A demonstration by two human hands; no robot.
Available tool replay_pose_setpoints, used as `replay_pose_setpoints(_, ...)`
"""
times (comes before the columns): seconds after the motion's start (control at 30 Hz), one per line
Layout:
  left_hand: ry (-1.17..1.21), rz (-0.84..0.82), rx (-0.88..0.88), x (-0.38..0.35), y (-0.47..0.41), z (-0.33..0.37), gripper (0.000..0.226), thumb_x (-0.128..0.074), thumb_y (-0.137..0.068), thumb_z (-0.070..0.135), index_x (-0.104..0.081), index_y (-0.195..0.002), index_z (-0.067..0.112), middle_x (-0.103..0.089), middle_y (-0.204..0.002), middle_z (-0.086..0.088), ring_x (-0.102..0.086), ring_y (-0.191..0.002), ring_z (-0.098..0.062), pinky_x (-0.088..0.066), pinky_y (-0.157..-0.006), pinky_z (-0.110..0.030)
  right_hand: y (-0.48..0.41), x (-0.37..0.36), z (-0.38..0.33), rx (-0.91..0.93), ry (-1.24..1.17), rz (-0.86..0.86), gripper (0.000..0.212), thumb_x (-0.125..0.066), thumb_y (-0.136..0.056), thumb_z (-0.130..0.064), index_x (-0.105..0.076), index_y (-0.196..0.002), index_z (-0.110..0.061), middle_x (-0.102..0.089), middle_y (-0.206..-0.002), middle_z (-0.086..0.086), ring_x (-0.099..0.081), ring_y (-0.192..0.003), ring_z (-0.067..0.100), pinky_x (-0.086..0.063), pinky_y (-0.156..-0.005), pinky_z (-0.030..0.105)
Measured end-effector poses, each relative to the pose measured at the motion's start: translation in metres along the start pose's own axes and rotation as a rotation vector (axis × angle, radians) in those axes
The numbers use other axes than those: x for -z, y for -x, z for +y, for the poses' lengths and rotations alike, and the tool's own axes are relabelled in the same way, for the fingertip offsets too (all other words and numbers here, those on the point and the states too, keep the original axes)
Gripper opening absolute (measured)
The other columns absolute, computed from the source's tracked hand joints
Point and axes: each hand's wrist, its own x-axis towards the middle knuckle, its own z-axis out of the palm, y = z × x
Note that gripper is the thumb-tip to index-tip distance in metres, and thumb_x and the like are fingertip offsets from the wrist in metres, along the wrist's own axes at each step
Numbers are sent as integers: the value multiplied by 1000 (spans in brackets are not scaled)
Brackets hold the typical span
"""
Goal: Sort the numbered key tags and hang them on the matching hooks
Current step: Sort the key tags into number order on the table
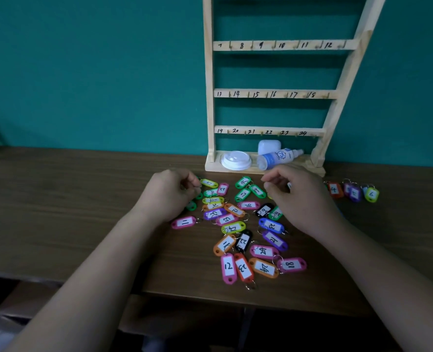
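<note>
Several coloured numbered key tags (238, 224) lie in a loose pile on the wooden table (83, 212). My left hand (169, 194) hovers at the pile's left edge, its curled fingers pinching a green tag (199, 196) that is mostly hidden beneath them. My right hand (296, 196) is at the pile's right side, fingers curled round a tag of which only a white sliver (289, 185) shows. A wooden hook rack (274, 94) stands behind, its rails numbered 7 to 24, with no tag on any visible hook. Some tags (352, 191) lie apart at the right.
On the rack's base tray sit a white lid (236, 160), a lying spray bottle (279, 158) and a small white case (269, 146). A teal wall is behind. The table's front edge (210, 298) is close to me, with dark space below.
</note>
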Motion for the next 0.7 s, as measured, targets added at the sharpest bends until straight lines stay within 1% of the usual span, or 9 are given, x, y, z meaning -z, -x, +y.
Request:
replay_pose_setpoints(0.1,46,34,-1,-1,0,2,10,-73,-97,31,-70,-105,35,-70,-94,15,-64,-93,-2,-48,-73,-19,0,4,6,-26,0,22,12,-72,-97,-15,-75,-102,-25,-67,-94,-15,-60,-91,-3,-41,-73,8)
replay_pose_setpoints(0.17,116,81,9,2,1,1,11,-70,-98,29,-66,-108,34,-70,-95,15,-65,-92,-1,-48,-72,-18,0,8,10,-45,-22,48,12,-73,-96,-14,-75,-102,-25,-67,-92,-16,-60,-92,-5,-41,-72,4)
replay_pose_setpoints(0.23,196,148,9,8,1,-4,11,-70,-98,27,-65,-107,32,-72,-97,15,-68,-95,-3,-52,-81,-24,0,11,14,-55,-36,70,12,-73,-96,-14,-75,-102,-24,-67,-92,-17,-60,-94,-7,-41,-74,2)
replay_pose_setpoints(0.37,242,235,82,24,0,-25,7,-71,-96,30,-67,-103,31,-75,-96,16,-71,-97,-8,-56,-91,-36,1,15,20,-63,-42,82,12,-74,-96,-16,-74,-101,-26,-68,-93,-17,-61,-93,-4,-42,-75,8)
replay_pose_setpoints(0.4,246,240,107,28,1,-31,7,-71,-96,31,-67,-102,32,-76,-95,16,-71,-96,-9,-58,-92,-40,1,15,21,-66,-42,79,12,-74,-96,-16,-74,-101,-27,-68,-92,-17,-61,-93,-4,-42,-76,10)
replay_pose_setpoints(0.47,243,240,152,34,3,-40,6,-70,-95,31,-68,-101,32,-76,-95,16,-72,-95,-11,-60,-91,-45,3,17,22,-75,-40,66,11,-73,-96,-17,-75,-100,-27,-67,-92,-19,-61,-94,-5,-42,-76,12)
replay_pose_setpoints(0.6,180,223,189,41,7,-52,5,-69,-97,27,-71,-101,30,-74,-96,14,-70,-93,-8,-59,-91,-40,6,19,23,-74,-18,39,11,-73,-97,-18,-75,-102,-27,-67,-95,-19,-60,-94,-5,-43,-76,13)
replay_pose_setpoints(0.7,126,168,222,43,8,-59,6,-72,-96,26,-72,-99,32,-74,-96,12,-68,-94,-10,-55,-84,-34,7,20,21,-75,-27,29,12,-73,-97,-17,-75,-103,-27,-67,-95,-19,-60,-93,-3,-46,-77,17)
